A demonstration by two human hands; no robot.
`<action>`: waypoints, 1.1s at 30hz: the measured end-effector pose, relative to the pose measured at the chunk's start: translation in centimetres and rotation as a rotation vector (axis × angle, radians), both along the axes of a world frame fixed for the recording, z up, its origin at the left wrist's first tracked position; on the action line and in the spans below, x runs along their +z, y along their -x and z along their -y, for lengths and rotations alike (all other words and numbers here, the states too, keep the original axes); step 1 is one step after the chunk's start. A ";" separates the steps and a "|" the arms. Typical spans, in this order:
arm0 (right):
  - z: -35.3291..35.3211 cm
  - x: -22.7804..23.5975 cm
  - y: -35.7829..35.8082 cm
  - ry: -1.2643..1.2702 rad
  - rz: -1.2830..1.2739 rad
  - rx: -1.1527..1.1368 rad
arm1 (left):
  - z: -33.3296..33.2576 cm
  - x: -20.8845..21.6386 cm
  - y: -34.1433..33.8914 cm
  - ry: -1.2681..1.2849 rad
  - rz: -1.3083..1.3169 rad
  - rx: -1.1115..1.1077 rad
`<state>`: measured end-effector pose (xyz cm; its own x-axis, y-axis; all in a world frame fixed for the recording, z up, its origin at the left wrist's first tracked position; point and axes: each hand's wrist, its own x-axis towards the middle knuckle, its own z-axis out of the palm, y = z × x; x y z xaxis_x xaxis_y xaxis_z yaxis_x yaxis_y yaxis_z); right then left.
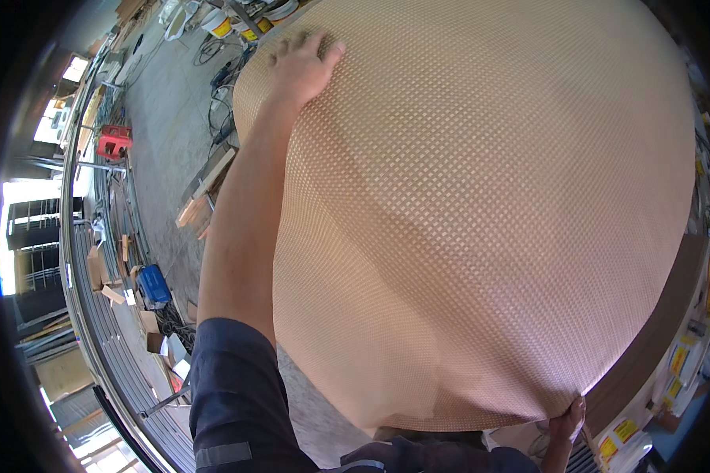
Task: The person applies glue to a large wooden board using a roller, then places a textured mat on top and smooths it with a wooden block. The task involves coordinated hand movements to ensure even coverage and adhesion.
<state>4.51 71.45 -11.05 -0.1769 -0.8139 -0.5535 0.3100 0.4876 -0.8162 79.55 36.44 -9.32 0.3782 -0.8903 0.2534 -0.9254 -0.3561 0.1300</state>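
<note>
A large tan sheet point(481, 197) with a woven-looking texture fills most of the view and bows in soft folds toward me. My left arm reaches far out along its left side. At the far left edge, my left hand point(302, 69) rests on the surface with its fingers spread. Down at the near right corner, my right hand point(568, 422) pinches the sheet's edge, which puckers there. Part of the right hand's fingers is hidden by the sheet. What lies beneath the sheet is mostly covered.
On the grey floor point(162, 87) to the left lie power tools with cords and wooden offcuts point(197, 205). A red plastic object point(115, 142), a blue case point(153, 284) and long metal profiles point(106, 331) are farther left. Buckets point(217, 24) stand at the back; yellow-labelled containers point(619, 437) sit at right.
</note>
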 end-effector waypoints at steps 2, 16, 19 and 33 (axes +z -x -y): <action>-0.7 -0.7 1.6 0.025 0.041 0.066 | 0.8 0.1 -2.4 0.029 -0.052 0.127; 0.3 0.6 -1.4 -0.005 -0.019 -0.010 | -5.0 1.4 -15.8 0.204 -0.407 0.312; -0.3 -0.4 0.6 0.017 0.047 0.028 | -5.1 1.6 -15.6 0.238 -0.351 0.267; -1.5 -3.3 1.4 0.032 -0.113 0.063 | -2.6 0.9 -1.3 0.324 0.210 -0.011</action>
<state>3.14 72.95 -14.33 -0.1853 -0.8420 -0.5066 0.1848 0.4765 -0.8595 80.82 39.09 -8.40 0.2789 -0.7551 0.5934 -0.9474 -0.3174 0.0414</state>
